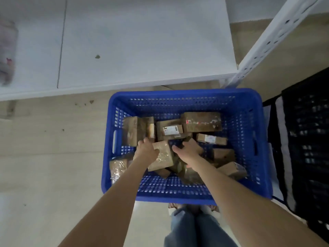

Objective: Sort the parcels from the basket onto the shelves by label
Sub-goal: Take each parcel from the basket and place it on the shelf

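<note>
A blue plastic basket [249,122] stands on the floor with several brown cardboard parcels in it. My left hand [146,148] reaches in and grips the upper left corner of a tilted, tape-wrapped parcel [162,157] in the basket's middle. My right hand [187,148] is just right of that parcel, thumb spread toward its edge, fingers lying over smaller parcels below; their tips are hidden. A parcel with a white label [170,130] and a larger box with red marks [203,122] lie toward the far side.
A low white shelf board [133,47] runs across the top, with a blurred object [7,50] at its left end. A white perforated shelf post [267,41] rises at right. A black crate [306,139] stands right of the basket. My jeans-clad legs [192,229] are below.
</note>
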